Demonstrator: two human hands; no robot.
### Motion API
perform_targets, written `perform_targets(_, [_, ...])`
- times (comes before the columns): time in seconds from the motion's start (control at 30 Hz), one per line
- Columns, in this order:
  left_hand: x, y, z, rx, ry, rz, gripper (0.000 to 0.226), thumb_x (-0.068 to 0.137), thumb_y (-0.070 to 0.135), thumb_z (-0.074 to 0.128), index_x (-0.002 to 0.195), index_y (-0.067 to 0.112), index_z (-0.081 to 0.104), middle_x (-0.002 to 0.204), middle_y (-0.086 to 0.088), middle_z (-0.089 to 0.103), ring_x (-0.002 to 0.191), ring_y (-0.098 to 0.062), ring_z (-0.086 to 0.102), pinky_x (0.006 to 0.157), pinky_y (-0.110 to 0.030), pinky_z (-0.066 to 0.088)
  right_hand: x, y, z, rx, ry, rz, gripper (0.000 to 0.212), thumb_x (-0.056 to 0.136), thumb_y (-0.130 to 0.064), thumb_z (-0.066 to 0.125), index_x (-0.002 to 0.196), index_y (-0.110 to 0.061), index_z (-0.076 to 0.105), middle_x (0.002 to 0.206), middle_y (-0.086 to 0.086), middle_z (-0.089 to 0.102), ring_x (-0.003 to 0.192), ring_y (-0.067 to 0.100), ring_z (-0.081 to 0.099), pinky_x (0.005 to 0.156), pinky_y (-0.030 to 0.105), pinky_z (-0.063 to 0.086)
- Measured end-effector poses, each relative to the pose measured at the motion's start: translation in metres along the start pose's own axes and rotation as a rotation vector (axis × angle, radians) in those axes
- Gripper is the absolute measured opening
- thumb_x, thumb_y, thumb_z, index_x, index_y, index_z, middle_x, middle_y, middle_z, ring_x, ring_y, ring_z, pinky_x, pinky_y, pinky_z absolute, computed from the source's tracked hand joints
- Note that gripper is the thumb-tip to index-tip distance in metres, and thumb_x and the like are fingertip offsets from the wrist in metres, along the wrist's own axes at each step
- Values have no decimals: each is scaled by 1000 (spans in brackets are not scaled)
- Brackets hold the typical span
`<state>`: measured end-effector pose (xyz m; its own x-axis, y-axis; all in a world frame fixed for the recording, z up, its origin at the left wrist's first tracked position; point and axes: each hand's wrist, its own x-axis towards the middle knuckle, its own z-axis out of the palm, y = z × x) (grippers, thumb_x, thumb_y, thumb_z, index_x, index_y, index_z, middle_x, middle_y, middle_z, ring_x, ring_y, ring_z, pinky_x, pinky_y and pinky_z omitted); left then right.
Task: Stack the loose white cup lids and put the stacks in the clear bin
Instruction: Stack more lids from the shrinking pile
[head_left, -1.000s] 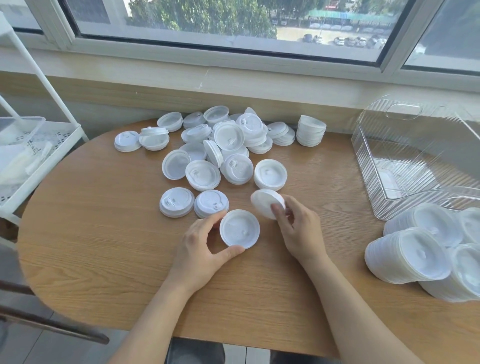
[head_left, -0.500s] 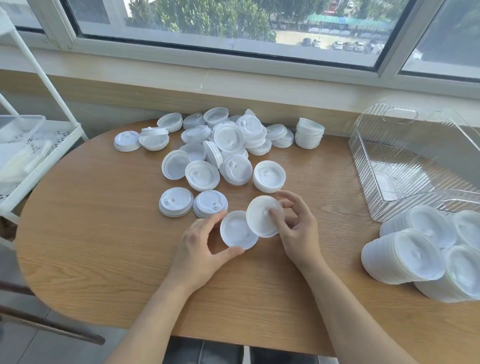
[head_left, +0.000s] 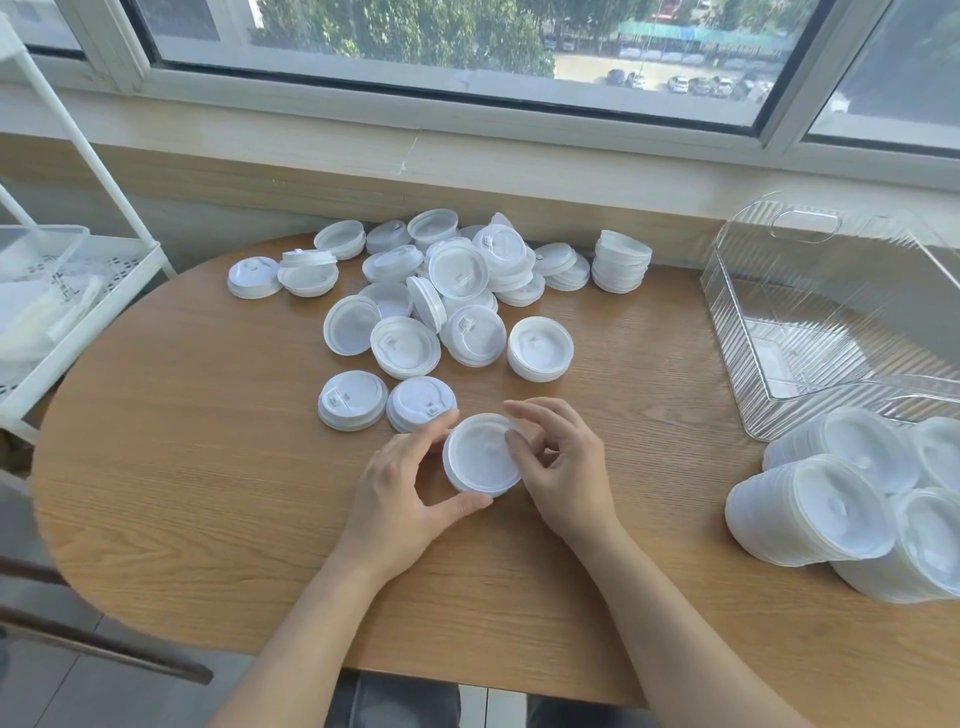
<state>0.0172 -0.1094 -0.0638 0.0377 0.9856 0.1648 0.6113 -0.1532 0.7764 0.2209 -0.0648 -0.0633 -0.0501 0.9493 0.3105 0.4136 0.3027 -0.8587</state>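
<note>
2 hands (head_left: 400, 493) on 1 lid (head_left: 480, 457)

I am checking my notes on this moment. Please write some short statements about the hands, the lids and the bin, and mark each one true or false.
1. The left hand holds a lid by its rim. True.
2. The clear bin is full of lid stacks. False: no stacks are visible in it.
3. Long lid stacks lie on the table in front of the bin. True.
4. The right hand rests on the bin. False: its fingers are at the held lid.
</note>
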Motion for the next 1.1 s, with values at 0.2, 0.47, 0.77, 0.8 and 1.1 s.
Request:
perform_targets(0.2, [-1,1,0,-1,-4,-9,84,72,77,72,147,46,51,131,33,57,125,7,52,110,-30,44,1,3,2,-102,-69,-23,30,93,-27,78,123,-29,75,118,-17,60,64,18,56,70,17,45])
perform_targets(0.47, [-1,2,2,45,13,-5,80,80,70,68,149,34,54,134,29,57,127,8,50,110,-28,42,1,7,7,-318,-117,-92,41,95,-56,65,129,-35,69,116,-20,53,68,6,57,66,28,52])
perform_targets(0.77, [0,3,2,78,58,-11,90,74,78,70,150,33,51,131,41,47,122,21,41,106,-12,31,23,13,-6,-147,91,-26,36,93,-45,73,126,-30,74,103,-14,59,73,14,59,75,17,46])
perform_targets(0.8, [0,3,2,65,66,-18,92,73,79,73,150,34,52,129,44,44,121,24,40,105,-7,28,30,17,-10,-149,160,-6,32,94,-39,75,124,-29,75,101,-12,59,73,14,58,75,18,47])
perform_targets(1.1, [-1,0,2,35,71,-32,89,73,72,79,149,35,52,128,42,46,121,20,43,102,-1,26,68,39,-13,-394,197,54,18,95,-41,73,106,-28,79,113,-9,57,70,12,56,74,39,53])
